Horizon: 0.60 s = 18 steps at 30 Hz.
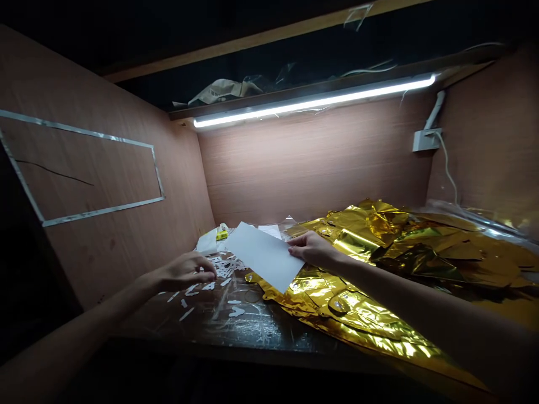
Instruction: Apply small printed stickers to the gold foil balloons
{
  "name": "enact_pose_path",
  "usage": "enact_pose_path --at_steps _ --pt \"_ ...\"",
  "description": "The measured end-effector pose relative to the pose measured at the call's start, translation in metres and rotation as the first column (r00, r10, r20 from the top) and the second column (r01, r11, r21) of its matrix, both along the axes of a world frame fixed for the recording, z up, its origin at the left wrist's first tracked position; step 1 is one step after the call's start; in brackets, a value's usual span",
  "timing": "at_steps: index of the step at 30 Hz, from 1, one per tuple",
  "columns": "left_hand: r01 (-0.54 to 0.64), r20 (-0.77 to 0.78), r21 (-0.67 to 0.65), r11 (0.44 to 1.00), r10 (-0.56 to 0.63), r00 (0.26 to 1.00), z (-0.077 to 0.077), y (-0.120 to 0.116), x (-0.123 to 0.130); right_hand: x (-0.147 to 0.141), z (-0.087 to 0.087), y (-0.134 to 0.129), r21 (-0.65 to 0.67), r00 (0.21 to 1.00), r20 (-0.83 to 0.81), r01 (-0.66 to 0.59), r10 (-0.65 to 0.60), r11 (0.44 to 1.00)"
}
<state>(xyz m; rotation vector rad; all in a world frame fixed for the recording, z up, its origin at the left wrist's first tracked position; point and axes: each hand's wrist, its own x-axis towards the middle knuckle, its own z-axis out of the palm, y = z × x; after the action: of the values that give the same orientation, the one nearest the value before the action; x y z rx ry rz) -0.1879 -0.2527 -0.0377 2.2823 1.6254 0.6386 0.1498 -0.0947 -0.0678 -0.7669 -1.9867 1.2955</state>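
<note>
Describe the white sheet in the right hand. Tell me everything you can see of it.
The white sheet of paper is a plain, matte rectangle with no visible marks. It looks flat and uncreased. The right hand grips its right edge, holding it tilted above the dark table, one corner over the gold foil. The left hand appears not to touch it.

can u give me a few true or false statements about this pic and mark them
The right hand holds a white rectangular paper sheet: true.
The left hand grips the crumpled gold metallic foil: false, it is over small white paper scraps on the dark tabletop, apart from the foil.
A glowing white LED strip light runs along the top of the back wall: true.
The silver tape on the left wall forms a circle: false, it forms a rectangular outline.
</note>
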Motion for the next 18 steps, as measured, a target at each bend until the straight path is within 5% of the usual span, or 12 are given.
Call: enact_pose_path --at_steps 4,11,14,18 --pt "-0.149 0.226 -0.037 0.988 0.154 0.962 0.006 0.020 0.002 -0.007 0.000 -0.003 -0.001 0.998 -0.031 0.059 -0.059 0.998" --pt "-0.124 0.631 -0.185 0.975 0.215 0.745 -0.028 0.094 0.090 -0.019 0.003 -0.003 0.070 0.998 0.026 0.053 -0.055 0.996" --pt "-0.151 0.752 -0.182 0.972 0.236 0.615 -0.030 0.112 0.100 0.004 0.003 -0.001 0.184 0.987 0.160 -0.020 -0.010 0.983" --pt "-0.198 0.839 -0.213 0.957 0.283 0.466 -0.035 0.119 0.084 0.059 -0.004 -0.010 0.339 0.941 0.337 -0.104 -0.017 0.935"
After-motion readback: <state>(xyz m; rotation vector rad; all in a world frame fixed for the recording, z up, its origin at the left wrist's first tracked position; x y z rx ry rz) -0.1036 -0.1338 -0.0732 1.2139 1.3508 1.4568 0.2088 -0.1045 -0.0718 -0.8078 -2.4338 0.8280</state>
